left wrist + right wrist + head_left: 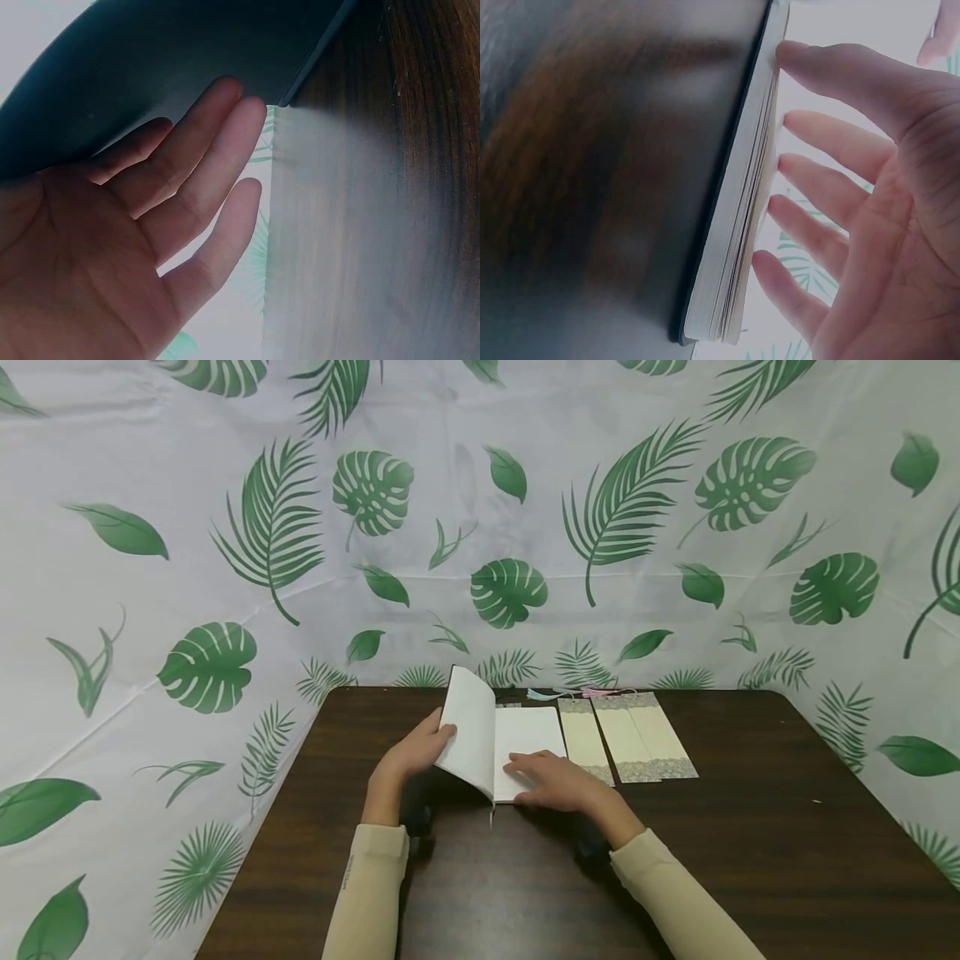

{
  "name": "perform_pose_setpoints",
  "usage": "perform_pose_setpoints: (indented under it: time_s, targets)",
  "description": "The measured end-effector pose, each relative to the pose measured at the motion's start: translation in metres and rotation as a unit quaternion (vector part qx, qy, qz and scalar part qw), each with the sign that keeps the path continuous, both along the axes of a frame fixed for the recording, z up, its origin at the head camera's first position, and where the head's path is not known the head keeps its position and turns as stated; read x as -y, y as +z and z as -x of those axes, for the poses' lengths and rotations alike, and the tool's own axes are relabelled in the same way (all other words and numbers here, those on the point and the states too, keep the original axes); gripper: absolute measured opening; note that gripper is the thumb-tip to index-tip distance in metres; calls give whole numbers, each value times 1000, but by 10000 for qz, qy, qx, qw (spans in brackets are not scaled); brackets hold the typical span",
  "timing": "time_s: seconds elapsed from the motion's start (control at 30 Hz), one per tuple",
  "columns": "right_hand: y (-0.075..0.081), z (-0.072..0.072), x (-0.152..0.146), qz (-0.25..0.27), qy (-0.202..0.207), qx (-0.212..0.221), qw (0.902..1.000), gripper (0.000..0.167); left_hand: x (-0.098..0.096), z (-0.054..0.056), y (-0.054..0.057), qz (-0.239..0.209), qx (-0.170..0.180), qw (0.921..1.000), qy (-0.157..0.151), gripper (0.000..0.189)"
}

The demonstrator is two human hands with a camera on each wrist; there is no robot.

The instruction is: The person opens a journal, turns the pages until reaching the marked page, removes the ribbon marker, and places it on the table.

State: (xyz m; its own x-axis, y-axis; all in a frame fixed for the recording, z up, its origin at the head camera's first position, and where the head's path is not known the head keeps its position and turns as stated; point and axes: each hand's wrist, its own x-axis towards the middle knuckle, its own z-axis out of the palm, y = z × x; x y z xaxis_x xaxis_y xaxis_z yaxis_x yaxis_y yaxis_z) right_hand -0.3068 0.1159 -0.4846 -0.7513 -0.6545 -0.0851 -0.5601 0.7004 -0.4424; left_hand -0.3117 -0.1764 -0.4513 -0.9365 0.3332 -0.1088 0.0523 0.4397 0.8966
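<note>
An open notebook [528, 727] with blank white pages and a dark cover [202, 45] lies on the table, its left side lifted and curving up. My left hand [411, 752] holds that raised side, thumb on the page and fingers behind the cover. In the left wrist view the fingers [199, 161] reach along the cover's underside. My right hand [558, 781] rests its fingertips on the right page. The right wrist view shows thumb and fingertips [799, 210] touching the top of the thick page block [731, 225]. A thin ribbon [492, 816] hangs from the notebook's lower end.
Right of the notebook lie cream bookmarks, a single one [585, 739] and overlapping ones [645, 735], with patterned ends and tassels [551, 694] at the back. The dark wooden table [750, 827] ends at a leaf-printed curtain [450, 527] behind and at both sides.
</note>
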Motion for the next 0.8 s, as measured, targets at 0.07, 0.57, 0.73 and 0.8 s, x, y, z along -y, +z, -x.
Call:
perform_pose_setpoints:
  time_s: [0.07,0.57,0.73,0.8]
  targets:
    - [0,0,-1,8,-12,-10,10000,52,0,0,-1,11,2,10000,-15,55]
    - [-3,4,-8,42,156,144,9998,51,-1,1,-4,33,-62,10000,32,54]
    - [-2,5,-11,92,175,322,9993,49,-1,1,-4,27,-77,10000,39,55]
    - [-1,5,-12,94,219,321,9992,48,-1,0,-3,15,-73,10000,35,56]
